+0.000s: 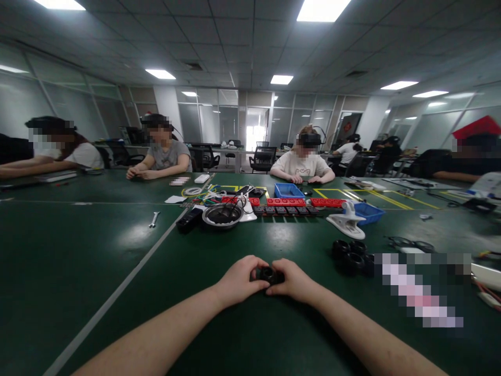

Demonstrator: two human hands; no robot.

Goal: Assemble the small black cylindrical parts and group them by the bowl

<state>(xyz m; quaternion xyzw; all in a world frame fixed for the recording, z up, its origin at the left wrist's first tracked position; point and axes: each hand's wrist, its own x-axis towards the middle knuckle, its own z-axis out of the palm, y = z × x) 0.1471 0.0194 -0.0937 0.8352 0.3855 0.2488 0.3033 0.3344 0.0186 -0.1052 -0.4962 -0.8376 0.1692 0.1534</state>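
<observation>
Between both hands is a small black part with a round opening on top (268, 273), low over the green table top. My left hand (243, 279) closes on its left side, the thumb along the near edge. From the other side my right hand (291, 281) grips it, thumb and fingers bent around it. The two thumbs almost meet in front. Fingers cover much of the part, so its full shape is hidden. To the right stands a cluster of several black ring-shaped parts (354, 260).
A wrench (154, 219) lies at left. Farther back are a round metal dish (222, 215), a black device (189, 220), red strips (285, 201), blue trays (289, 191) and a white clamp stand (346, 223). Glasses (410, 243) lie at right. Other people sit around the table.
</observation>
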